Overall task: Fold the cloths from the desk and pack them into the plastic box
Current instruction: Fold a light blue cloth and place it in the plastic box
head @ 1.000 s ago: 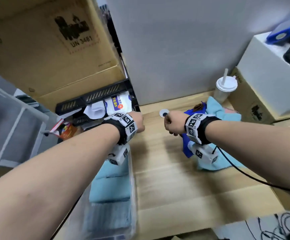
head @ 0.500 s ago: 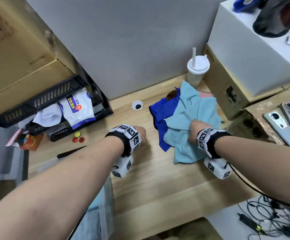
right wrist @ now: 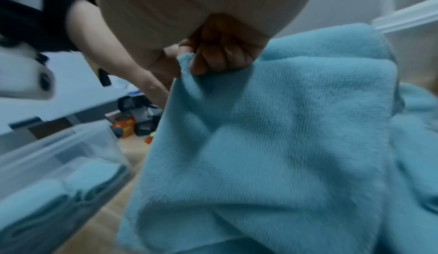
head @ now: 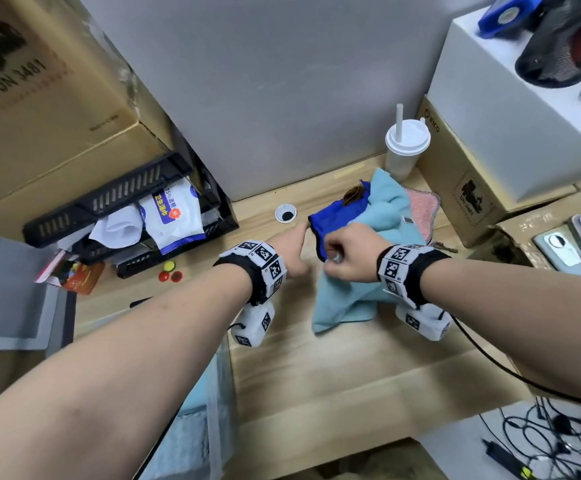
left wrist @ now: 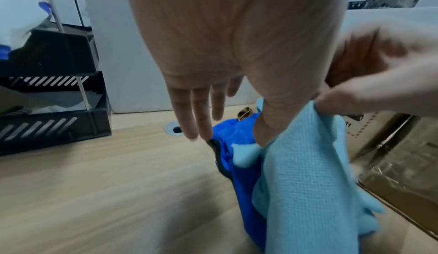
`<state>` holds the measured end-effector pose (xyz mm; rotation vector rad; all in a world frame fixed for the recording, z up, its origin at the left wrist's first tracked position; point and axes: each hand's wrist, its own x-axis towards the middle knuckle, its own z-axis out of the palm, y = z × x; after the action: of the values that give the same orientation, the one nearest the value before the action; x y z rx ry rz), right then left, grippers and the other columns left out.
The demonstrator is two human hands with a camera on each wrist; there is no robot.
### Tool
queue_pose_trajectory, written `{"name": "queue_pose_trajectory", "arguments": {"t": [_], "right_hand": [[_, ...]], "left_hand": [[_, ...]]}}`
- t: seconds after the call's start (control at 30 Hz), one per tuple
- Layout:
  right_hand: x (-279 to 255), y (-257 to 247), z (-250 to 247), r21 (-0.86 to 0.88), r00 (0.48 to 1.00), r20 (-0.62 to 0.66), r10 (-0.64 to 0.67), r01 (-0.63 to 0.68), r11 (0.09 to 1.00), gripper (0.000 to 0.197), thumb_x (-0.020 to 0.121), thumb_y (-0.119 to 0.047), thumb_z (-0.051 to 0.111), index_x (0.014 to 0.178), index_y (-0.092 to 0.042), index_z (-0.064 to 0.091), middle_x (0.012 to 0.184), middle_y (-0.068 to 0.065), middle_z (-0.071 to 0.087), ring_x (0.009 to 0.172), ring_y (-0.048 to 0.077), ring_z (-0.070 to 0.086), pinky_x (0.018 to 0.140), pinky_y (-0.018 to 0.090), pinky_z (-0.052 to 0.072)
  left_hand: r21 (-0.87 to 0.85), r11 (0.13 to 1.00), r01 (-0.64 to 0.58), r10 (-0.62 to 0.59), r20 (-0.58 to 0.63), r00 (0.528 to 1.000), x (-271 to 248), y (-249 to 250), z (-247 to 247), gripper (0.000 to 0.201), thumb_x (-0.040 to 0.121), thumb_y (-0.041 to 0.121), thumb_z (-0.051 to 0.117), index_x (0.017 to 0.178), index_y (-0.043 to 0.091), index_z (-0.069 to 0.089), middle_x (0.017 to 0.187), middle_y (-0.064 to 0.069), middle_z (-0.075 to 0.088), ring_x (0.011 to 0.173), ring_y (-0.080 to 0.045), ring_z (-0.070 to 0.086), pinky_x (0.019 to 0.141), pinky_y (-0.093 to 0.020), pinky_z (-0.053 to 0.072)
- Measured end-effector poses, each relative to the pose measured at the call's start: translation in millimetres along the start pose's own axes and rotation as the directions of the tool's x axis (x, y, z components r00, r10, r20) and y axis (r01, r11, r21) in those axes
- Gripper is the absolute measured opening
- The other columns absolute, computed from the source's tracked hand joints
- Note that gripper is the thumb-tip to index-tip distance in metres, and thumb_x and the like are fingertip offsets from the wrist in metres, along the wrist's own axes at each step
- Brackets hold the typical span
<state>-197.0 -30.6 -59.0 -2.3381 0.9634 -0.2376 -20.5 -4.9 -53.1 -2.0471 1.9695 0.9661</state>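
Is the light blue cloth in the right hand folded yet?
Not folded: light blue cloth hangs bunched and creased from the right hand, pinched at one edge.

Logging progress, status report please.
Right hand grips light blue cloth, lifting. Left hand open, fingertips at dark blue cloth. Nothing blocking.

Wooden desk [head: 334, 375] bears cloths [head: 344, 296], cup [head: 405, 150], plastic box [head: 218, 393].
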Motion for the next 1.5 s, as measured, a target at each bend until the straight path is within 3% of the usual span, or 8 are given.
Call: {"name": "queue_pose_trajectory", "arguments": {"t": [0.23,0.4,0.53,0.7,0.83,1.07,1.17,1.5], "right_hand": [[25,-53,-7,0.184,0.98,-0.149,-0.135,0.161,0.97,0.014,0.062,-0.027,0.058,0.061,-0.024,0.045,0.054,-0.006,0.047,0.054,0.021,0.044,0.053,0.029,0.041],[36,-45,-10,0.365,0.95,-0.158,0.27,-0.198,0.91,0.034,0.071,-0.048,0.048,0.096,-0.025,0.045,0.074,0.0,0.061,0.073,0.025,0.058,0.07,0.036,0.049],[49,-44,-12,0.398,0.891,0.087,0.446,-0.441,0.804,0.062,0.084,-0.053,0.055,0.135,-0.02,0.04,0.124,0.003,0.057,0.114,0.024,0.055,0.095,0.033,0.041],[60,-52,-10,0.339,0.891,0.267,0.367,-0.443,0.83,0.017,0.086,-0.036,0.064,0.089,-0.02,0.061,0.088,-0.005,0.063,0.088,0.015,0.059,0.072,0.026,0.044],[67,-51,-3,0.357,0.916,0.254,0.312,-0.388,0.85,0.019,0.081,-0.025,0.071,0.097,-0.016,0.066,0.088,-0.002,0.066,0.086,0.016,0.062,0.082,0.029,0.048],[64,-52,-6,0.432,0.94,0.158,0.303,-0.342,0.834,0.033,0.077,-0.009,0.071,0.105,-0.021,0.058,0.083,-0.004,0.06,0.069,0.01,0.058,0.063,0.02,0.046],[62,-48,-2,0.299,0.928,0.203,0.313,-0.363,0.882,0.052,0.075,-0.014,0.072,0.122,-0.022,0.051,0.094,-0.002,0.058,0.078,0.014,0.057,0.068,0.025,0.046],[62,-53,-15,-0.232,0.927,0.089,0.364,-0.336,0.913,0.031,0.078,-0.047,0.064,0.067,-0.02,0.055,0.079,-0.003,0.055,0.09,0.022,0.05,0.068,0.03,0.042]], "left_hand": [[-0.094,0.985,-0.145,0.146,0.003,0.989,-15,-6,-25,0.028,0.07,0.004,0.06,0.063,0.029,0.05,0.072,0.002,0.056,0.076,-0.014,0.051,0.068,-0.028,0.045],[-0.11,0.984,-0.138,0.13,-0.072,0.989,-31,-16,-38,0.014,0.075,0.013,0.062,0.089,0.009,0.061,0.082,-0.009,0.067,0.07,-0.02,0.059,0.066,-0.032,0.051],[-0.125,0.984,-0.129,0.112,-0.132,0.985,-44,-24,-50,0.014,0.071,0.009,0.059,0.069,0.02,0.051,0.067,-0.004,0.057,0.058,-0.024,0.052,0.053,-0.035,0.049],[-0.028,0.985,-0.168,0.154,-0.271,0.95,-51,-31,-53,0.034,0.07,0.009,0.066,0.059,0.026,0.04,0.103,0.0,0.047,0.09,-0.017,0.041,0.073,-0.029,0.041],[-0.022,0.995,-0.101,0.097,-0.146,0.985,-54,-35,-51,0.026,0.072,0.008,0.061,0.063,0.02,0.039,0.063,0.004,0.048,0.055,-0.016,0.044,0.049,-0.026,0.037],[0.086,0.993,-0.085,0.096,-0.128,0.987,-61,-38,-56,0.035,0.068,0.01,0.06,0.094,0.024,0.04,0.072,0.007,0.048,0.069,-0.02,0.05,0.056,-0.028,0.033],[0.001,1.0,-0.028,0.027,-0.108,0.994,-65,-38,-57,0.045,0.068,0.013,0.058,0.107,0.023,0.037,0.074,0.0,0.052,0.07,-0.024,0.052,0.056,-0.03,0.038],[0.056,0.996,0.065,-0.049,-0.261,0.964,-62,-48,-57,0.023,0.087,0.022,0.049,0.103,0.011,0.037,0.075,-0.008,0.056,0.07,-0.029,0.059,0.065,-0.041,0.05]]}}
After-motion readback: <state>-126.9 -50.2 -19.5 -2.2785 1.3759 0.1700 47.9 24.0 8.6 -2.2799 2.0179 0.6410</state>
